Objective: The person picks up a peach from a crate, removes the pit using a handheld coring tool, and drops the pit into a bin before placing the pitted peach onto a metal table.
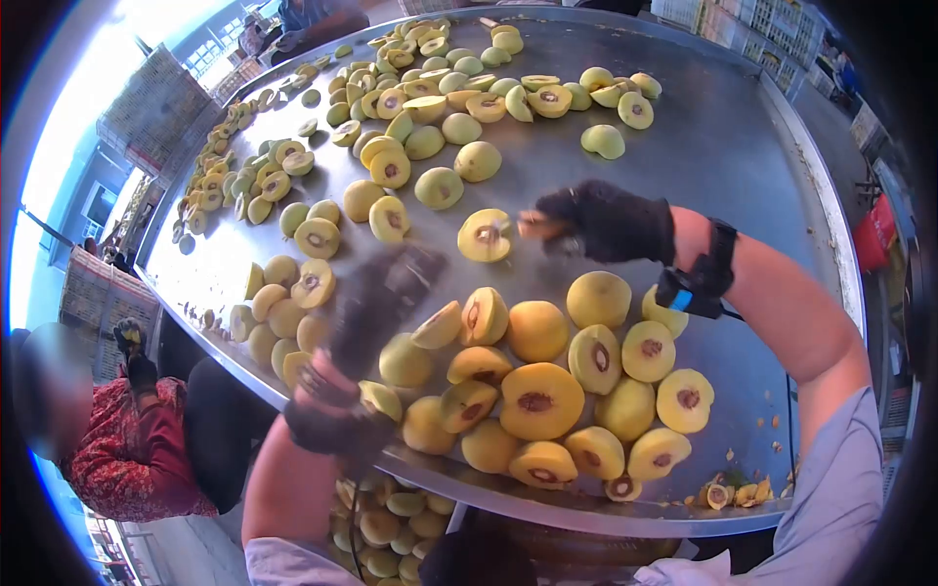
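My right hand [601,223], in a black glove with bare fingertips, is above the metal table. Its fingers are closed, and a blurred thin shape shows at the tips, too smeared to name. Just left of those fingertips lies a peach half [486,235], cut side up with a brown pit. My left hand [376,317], also black-gloved, is smeared by motion over the table's left front, so its fingers cannot be read. Below and between the hands is a group of yellow peach halves, among them a large orange one [541,401].
More peach halves [425,103] spread over the far and left parts of the metal table [723,146]. Pits and scraps [740,491] lie at the near right corner. Below the front edge is a container of peaches [386,527]. A person in red [127,444] sits at left.
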`<action>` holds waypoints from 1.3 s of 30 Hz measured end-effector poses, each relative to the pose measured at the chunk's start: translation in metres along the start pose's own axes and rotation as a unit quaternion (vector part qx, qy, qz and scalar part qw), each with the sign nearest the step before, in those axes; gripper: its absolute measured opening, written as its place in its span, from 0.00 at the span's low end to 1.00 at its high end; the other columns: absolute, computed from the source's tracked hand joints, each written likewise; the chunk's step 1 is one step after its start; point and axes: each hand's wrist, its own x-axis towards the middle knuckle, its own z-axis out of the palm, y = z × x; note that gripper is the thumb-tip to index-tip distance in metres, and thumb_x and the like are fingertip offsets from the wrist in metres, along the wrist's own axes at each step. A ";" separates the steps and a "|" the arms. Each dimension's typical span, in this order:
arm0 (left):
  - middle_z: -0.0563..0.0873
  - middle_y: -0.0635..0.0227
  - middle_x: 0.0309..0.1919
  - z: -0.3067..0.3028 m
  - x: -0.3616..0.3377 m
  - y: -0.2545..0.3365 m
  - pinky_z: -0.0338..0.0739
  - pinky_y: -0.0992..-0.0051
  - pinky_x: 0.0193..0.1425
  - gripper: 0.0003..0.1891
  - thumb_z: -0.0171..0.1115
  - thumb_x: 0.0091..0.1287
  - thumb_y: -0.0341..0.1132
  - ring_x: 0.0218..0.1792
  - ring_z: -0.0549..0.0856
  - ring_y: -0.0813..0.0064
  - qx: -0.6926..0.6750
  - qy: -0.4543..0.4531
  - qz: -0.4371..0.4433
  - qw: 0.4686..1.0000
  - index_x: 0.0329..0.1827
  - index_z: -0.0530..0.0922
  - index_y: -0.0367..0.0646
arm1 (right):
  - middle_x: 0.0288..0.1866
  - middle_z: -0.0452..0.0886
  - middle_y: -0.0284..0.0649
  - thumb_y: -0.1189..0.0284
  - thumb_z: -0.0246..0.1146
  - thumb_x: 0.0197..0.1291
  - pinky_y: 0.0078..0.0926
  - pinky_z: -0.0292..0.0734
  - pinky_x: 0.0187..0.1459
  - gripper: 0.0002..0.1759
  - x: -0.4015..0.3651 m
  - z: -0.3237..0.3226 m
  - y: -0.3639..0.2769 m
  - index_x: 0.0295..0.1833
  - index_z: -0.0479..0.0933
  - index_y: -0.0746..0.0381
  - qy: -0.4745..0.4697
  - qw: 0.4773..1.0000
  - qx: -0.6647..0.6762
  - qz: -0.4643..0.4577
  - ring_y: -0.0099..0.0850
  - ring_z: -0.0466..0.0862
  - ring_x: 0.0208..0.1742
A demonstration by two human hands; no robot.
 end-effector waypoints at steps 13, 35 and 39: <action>0.76 0.51 0.56 -0.012 0.113 -0.042 0.71 0.67 0.59 0.35 0.70 0.54 0.44 0.56 0.77 0.58 0.249 -0.021 0.048 0.967 0.64 0.67 0.44 | 0.46 0.80 0.49 0.61 0.64 0.54 0.36 0.73 0.51 0.22 0.124 0.016 0.038 0.54 0.76 0.57 0.036 0.984 -0.126 0.121 0.45 0.80 0.49; 0.82 0.56 0.45 0.084 -0.027 0.135 0.79 0.73 0.51 0.38 0.70 0.53 0.30 0.45 0.84 0.67 -0.324 0.035 -0.017 0.945 0.64 0.57 0.30 | 0.37 0.80 0.54 0.64 0.64 0.54 0.42 0.73 0.41 0.19 -0.093 -0.030 -0.175 0.47 0.71 0.64 0.270 0.955 0.068 0.105 0.51 0.80 0.41; 0.79 0.54 0.51 0.130 -0.101 0.170 0.77 0.71 0.54 0.42 0.72 0.52 0.32 0.49 0.82 0.65 -0.030 0.082 0.157 0.984 0.67 0.56 0.33 | 0.37 0.80 0.51 0.67 0.66 0.53 0.42 0.74 0.42 0.21 -0.121 -0.005 -0.222 0.49 0.72 0.64 0.399 0.916 0.042 0.021 0.51 0.80 0.40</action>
